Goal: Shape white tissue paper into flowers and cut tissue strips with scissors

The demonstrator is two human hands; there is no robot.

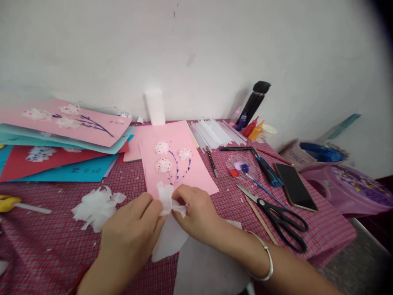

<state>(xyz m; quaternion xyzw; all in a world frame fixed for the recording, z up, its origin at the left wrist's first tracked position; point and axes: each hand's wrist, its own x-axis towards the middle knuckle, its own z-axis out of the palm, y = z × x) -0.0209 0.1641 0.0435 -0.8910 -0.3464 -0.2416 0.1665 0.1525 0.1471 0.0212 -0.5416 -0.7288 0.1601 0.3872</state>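
A piece of thin white tissue paper (170,238) is gathered between my two hands at the near edge of the pink sheet. My left hand (132,225) pinches it from the left, and my right hand (195,209), below a silver bangle, pinches it from the right. The tissue bunches up at the fingertips and spreads out flat below them. Just beyond lies the pink sheet (196,180) with three dotted white paper flowers on purple stems. Left of my left hand sits a crumpled white tissue bundle (97,208).
Finished-looking flower cards (101,123) are stacked at the left, near a yellow glue gun (9,203). At right lie black-handled scissors (276,217), a phone (294,186), a paint dish (242,167), a blue cutter (266,168), glue sticks (215,133) and paint bottles (256,130).
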